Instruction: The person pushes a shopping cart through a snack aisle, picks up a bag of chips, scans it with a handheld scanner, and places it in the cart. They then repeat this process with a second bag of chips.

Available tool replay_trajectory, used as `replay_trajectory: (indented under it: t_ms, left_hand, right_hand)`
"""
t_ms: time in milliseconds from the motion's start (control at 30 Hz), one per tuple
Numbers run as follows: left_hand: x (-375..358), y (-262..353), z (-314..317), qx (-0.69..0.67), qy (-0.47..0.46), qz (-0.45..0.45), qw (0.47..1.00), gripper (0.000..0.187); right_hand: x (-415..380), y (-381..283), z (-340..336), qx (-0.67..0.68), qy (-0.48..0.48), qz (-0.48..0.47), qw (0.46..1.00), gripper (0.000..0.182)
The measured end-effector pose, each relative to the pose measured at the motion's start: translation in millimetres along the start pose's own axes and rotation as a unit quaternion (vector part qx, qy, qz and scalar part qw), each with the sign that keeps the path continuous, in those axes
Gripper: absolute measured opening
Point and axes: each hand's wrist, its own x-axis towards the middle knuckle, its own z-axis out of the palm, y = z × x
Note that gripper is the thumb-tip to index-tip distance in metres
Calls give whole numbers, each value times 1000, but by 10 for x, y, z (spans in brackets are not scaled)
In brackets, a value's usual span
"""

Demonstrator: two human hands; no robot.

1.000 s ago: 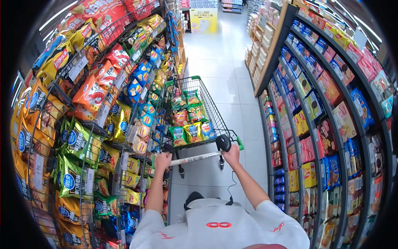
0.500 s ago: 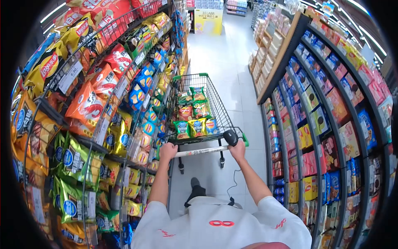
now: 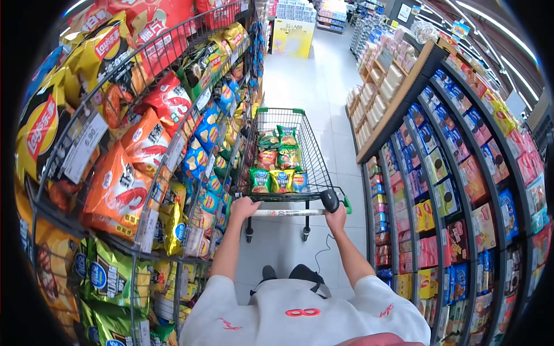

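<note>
My left hand (image 3: 244,207) is wrapped round the left end of the white handle (image 3: 287,213) of a shopping cart. At the handle's right end, my right hand (image 3: 336,218) grips the same bar, just below a black handheld device (image 3: 329,200) with a thin cable (image 3: 324,252) hanging down. The wire basket of the shopping cart (image 3: 323,167) has green corners. In it lie several small snack bags, among them a green bag (image 3: 260,181), a yellow bag (image 3: 282,180), a blue bag (image 3: 299,181) and a red bag (image 3: 267,158).
Close on the left, a wire rack (image 3: 134,271) holds several rows of chip bags with price tags (image 3: 85,147). Shelves of boxed snacks (image 3: 428,216) line the right. A wooden-edged shelf (image 3: 398,106) and a yellow sign (image 3: 292,38) stand farther along the tiled aisle (image 3: 329,115).
The cart has advanced a little along the aisle, with both hands staying on its handle. The shelves on both sides appear nearer, and both feet now show below the handle.
</note>
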Motion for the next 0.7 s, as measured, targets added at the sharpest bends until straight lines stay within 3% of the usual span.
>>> replay_trajectory:
  t_ms: [333, 433, 700]
  left_hand:
    - [667, 370, 70, 13, 42, 11, 999, 44]
    - [885, 532, 49, 13, 33, 3, 999, 43]
    - [1623, 954, 43, 28, 29, -19, 999, 44]
  right_hand:
    - [745, 336, 256, -8, 49, -26, 998, 19]
    - [1033, 502, 350, -10, 55, -75, 996, 19]
    - [1908, 695, 509, 16, 48, -51, 997, 19]
